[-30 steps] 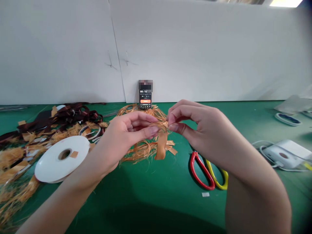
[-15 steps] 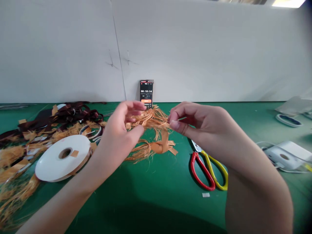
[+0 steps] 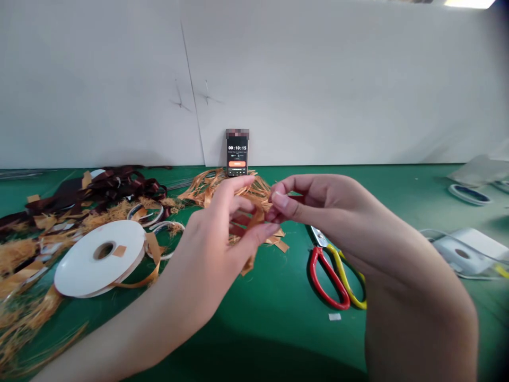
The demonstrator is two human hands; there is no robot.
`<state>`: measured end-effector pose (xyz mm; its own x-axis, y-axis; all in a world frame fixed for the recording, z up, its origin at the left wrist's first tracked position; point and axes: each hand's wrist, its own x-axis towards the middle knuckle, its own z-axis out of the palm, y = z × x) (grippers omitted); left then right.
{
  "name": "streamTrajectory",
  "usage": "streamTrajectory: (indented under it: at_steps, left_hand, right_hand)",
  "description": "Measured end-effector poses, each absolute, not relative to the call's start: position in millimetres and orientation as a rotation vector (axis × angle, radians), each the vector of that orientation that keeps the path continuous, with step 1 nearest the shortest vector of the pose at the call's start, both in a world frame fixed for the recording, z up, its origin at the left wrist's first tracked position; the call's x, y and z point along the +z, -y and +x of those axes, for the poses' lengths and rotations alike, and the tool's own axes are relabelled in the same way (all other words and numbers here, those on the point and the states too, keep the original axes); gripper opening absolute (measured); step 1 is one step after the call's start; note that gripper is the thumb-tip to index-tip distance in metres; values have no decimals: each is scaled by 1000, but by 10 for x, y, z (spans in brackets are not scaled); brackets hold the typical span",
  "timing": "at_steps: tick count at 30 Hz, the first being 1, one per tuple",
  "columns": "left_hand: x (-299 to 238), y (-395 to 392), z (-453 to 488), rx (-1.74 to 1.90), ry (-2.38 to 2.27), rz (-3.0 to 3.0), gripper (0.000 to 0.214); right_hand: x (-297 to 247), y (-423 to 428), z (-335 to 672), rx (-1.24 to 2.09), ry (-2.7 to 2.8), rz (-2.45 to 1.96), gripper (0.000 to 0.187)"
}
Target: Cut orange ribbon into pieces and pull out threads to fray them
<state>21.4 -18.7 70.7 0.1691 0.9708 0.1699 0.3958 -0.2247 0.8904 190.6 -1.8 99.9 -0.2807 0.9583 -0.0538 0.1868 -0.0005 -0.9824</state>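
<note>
Orange raffia bundle (image 3: 254, 185) is being worked just in front of phone timer (image 3: 237, 154), above green bench (image 3: 278, 307), btwn L hand (image 3: 210, 249) and R hand (image 3: 322, 204). R grip is narrow: tight thumb-forefinger pinch on the strands. L grip is half open, fingers curled over orange ribbon (image 3: 254, 220); whether it's actually held can't be told. Pinch is best kept firm, strands bunched, so nothing slips. Slack is best left in ribbon from white spool (image 3: 99, 260), left of phone. Red-and-yellow scissors (image 3: 328, 276) are lying right of phone, within easy reach.
</note>
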Motion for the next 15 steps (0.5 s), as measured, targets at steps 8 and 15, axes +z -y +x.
streamTrajectory:
  at_steps: [8, 15]
  left_hand:
    - [815, 164, 225, 943, -1236, 1576, 29]
    - [805, 177, 232, 936, -1246, 1470, 28]
  right_hand:
    - [960, 13, 1844, 969, 1673, -1352, 16]
    - [922, -48, 1910, 678, 1533, -1480, 17]
